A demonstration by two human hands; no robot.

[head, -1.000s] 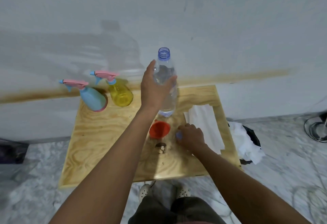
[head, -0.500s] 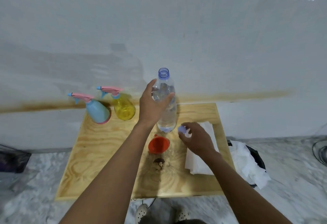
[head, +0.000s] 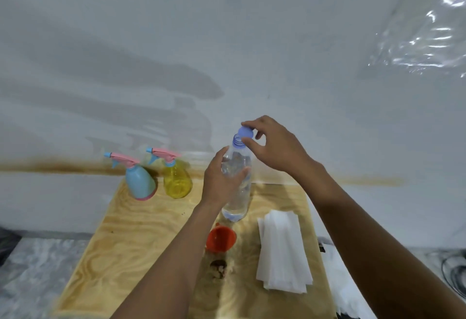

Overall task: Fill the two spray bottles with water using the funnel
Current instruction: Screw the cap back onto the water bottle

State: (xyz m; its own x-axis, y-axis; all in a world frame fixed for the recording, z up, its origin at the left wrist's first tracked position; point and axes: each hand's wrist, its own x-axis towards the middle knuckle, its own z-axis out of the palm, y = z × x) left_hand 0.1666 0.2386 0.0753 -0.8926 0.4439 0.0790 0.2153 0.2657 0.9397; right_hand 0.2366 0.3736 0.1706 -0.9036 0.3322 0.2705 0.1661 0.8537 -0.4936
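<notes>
Far left on the board (head: pixel 126 243): blue spray bottle (head: pixel 140 185) and yellow spray bottle (head: pixel 176 182), heads on. Centre: left hand (head: pixel 222 180) wrapped round the water bottle (head: pixel 238 200), orange funnel (head: pixel 220 239) lying just nearer. Right hand (head: pixel 274 147) pinching the cap (head: pixel 245 132) over the mouth. Seat square on the threads, brace, twist gently.

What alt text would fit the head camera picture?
A person's left hand grips a clear water bottle standing on a wooden table while the right hand pinches its blue cap over the open mouth. An orange funnel and paper towels sit nearer; a blue spray bottle and a yellow spray bottle stand by the wall.
</notes>
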